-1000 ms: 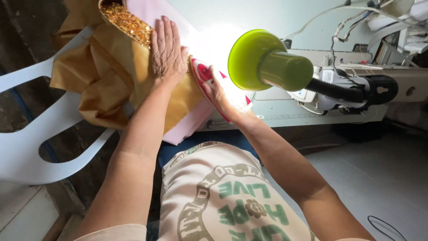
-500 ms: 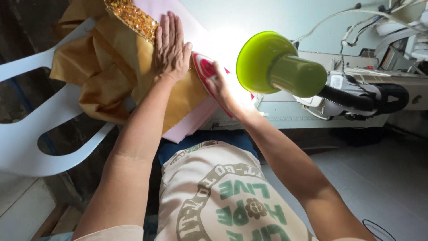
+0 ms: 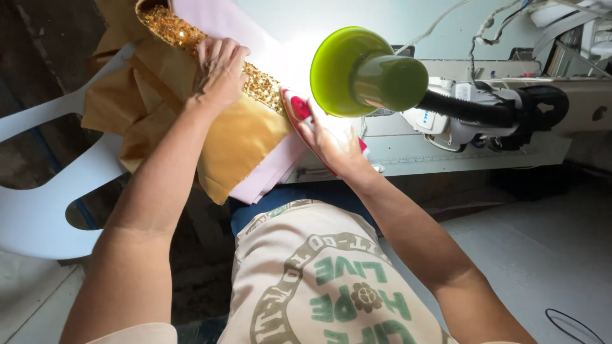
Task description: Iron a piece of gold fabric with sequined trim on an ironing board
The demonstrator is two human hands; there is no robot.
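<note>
My left hand (image 3: 220,70) lies flat, fingers spread, on a folded gold satin fabric (image 3: 236,143) with a band of gold sequins (image 3: 261,89) along its edge. The fabric rests on a pale pink cloth (image 3: 274,172) spread over the table. My right hand (image 3: 335,143) grips the handle of a red and white iron (image 3: 294,107), whose tip sits next to the sequin band, just right of my left hand. Most of the iron's body is hidden by my hand and the lamp's glare.
A green lamp shade (image 3: 357,70) on a black flexible neck hangs close above the iron. A white sewing machine (image 3: 510,108) with cables stands at the right. A white plastic chair (image 3: 38,210) at the left carries the fabric's overhang.
The view has shifted a little. More of the sequin band now shows between my left hand and the iron. Both hands stay on the fabric and the iron.
</note>
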